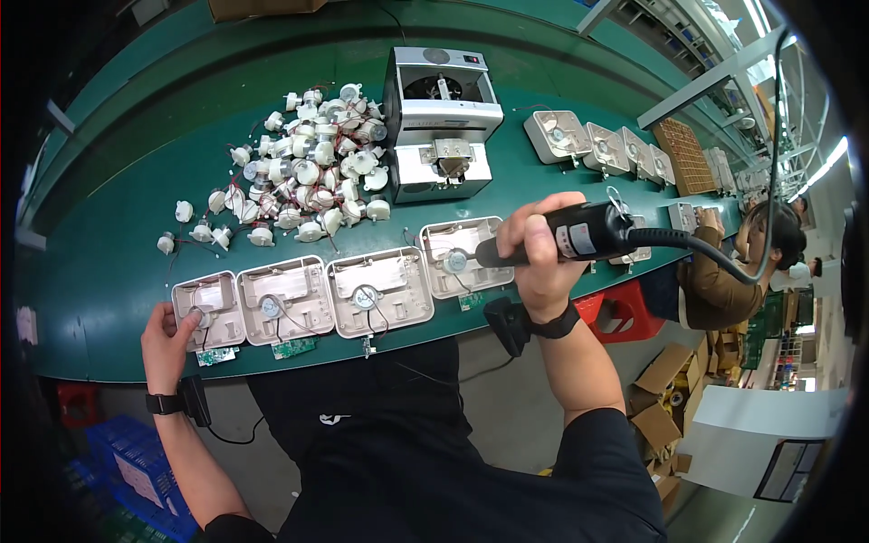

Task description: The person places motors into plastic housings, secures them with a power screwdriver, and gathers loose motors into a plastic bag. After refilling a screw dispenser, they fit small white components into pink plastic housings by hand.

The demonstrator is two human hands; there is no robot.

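Plainly apart, two hands work at opposite ends of a housing row

The right hand is wrapped around a black power screwdriver, held nearly level, its tip by the silver disc in the rightmost white housing; contact cannot be told. The left hand lies at the leftmost housing, fingers outside its wall, thumb inside by a small round part; whether it grips cannot be told. Two middle housings sit between, all four in a row along the near edge of the green table. Beyond them spreads a heap of white motors, beside a grey-and-black machine. Farther right stand more housings and a brown gridded tray; a co-worker sits near a red stool.
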